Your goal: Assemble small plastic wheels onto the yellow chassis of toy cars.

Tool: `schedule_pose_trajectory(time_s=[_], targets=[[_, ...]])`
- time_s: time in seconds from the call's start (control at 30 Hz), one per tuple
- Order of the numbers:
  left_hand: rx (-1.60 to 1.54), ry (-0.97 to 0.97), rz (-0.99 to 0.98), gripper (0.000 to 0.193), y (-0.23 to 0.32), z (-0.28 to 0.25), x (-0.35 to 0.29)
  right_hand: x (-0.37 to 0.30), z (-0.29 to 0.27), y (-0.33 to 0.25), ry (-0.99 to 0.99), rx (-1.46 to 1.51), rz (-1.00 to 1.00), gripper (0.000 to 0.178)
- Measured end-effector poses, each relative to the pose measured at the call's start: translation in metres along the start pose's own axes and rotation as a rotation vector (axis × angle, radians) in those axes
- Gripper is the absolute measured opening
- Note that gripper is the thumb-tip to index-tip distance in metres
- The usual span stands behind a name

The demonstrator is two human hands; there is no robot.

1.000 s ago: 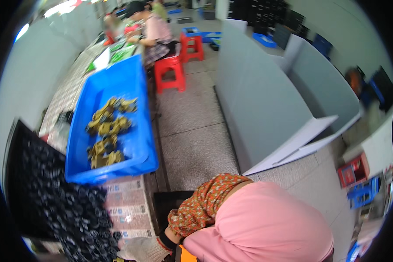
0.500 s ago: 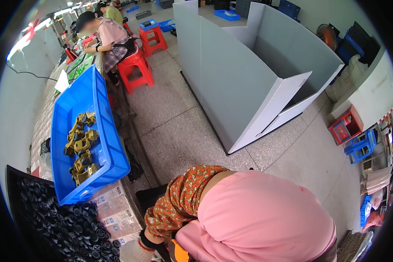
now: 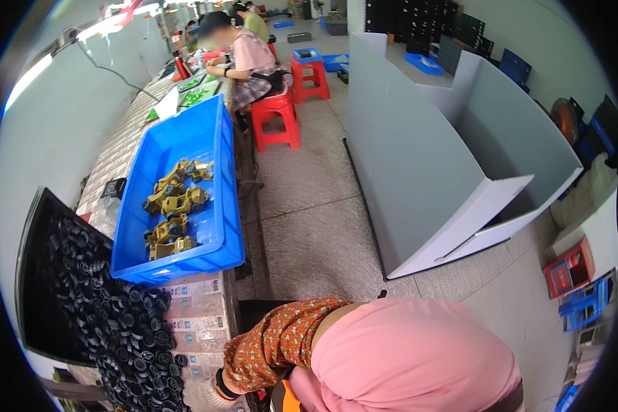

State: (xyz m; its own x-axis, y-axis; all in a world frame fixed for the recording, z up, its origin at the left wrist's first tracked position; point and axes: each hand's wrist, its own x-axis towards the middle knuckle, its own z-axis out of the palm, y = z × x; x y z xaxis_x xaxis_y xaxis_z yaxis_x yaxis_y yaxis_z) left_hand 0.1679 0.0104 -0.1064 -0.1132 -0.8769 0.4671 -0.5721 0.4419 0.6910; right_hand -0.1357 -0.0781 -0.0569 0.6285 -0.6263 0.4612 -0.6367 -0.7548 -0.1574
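While the gloved right hand (image 3: 201,396) rests at the lower edge — too cropped to tell whether its fingers hold anything, the left hand unseen — the black wheels (image 3: 130,326) lie just left of the right hand, their heap stretching lengthwise away toward the black bin (image 3: 32,275). Since half a second ago, the view has swung, showing more wheels.
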Motion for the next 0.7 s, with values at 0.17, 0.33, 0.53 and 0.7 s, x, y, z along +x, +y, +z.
schedule_pose_trajectory(time_s=[0.17, 0.33, 0.53, 0.7], targets=[[0.048, -0.063, -0.171, 0.049, 0.050, 0.021, 0.009, -0.009, 0.015, 0.013, 0.401, 0.011, -0.027, 0.012], [0.051, -0.101, -0.286, 0.049, 0.064, 0.023, 0.003, -0.002, -0.004, 0.000, -0.018, -0.008, 0.057, 0.013], [0.049, -0.144, -0.442, 0.048, 0.089, 0.029, 0.003, -0.017, -0.012, 0.013, -0.129, 0.130, 0.205, 0.012], [-0.234, 0.076, -0.659, 0.040, 0.185, 0.034, 0.022, -0.020, -0.030, 0.021, -0.341, 0.073, 0.059, 0.014]])
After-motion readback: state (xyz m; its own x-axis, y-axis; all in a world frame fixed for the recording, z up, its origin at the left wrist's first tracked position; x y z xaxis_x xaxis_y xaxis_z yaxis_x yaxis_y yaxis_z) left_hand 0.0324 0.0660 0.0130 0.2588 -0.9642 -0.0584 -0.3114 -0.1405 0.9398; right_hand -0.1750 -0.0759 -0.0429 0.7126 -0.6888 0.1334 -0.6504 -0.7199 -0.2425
